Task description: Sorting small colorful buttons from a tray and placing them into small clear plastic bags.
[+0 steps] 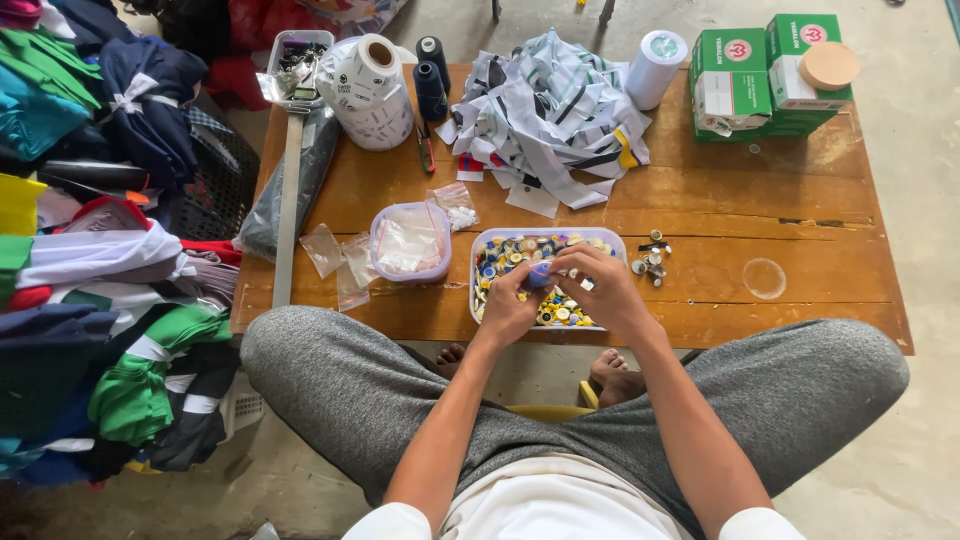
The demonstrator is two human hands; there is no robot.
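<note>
Both hands meet over a clear rectangular tray (pixel 612 240) filled with several coloured buttons, yellow, blue and white. My left hand (pixel 508 305) and my right hand (pixel 600 285) pinch a small blue button-like piece (pixel 539 274) between their fingertips. A few loose metal snap parts (pixel 651 262) lie on the wood just right of the tray. A second clear tub (pixel 410 240) with small plastic bags stands left of it.
The low wooden table (pixel 720 200) carries a heap of cut fabric labels (pixel 550 110), thread spools (pixel 431 85), a label roll (pixel 370 90), a white roll (pixel 655 65) and green boxes (pixel 765 80). Piled garments (pixel 100 300) fill the left. A clear lid (pixel 765 278) lies at right.
</note>
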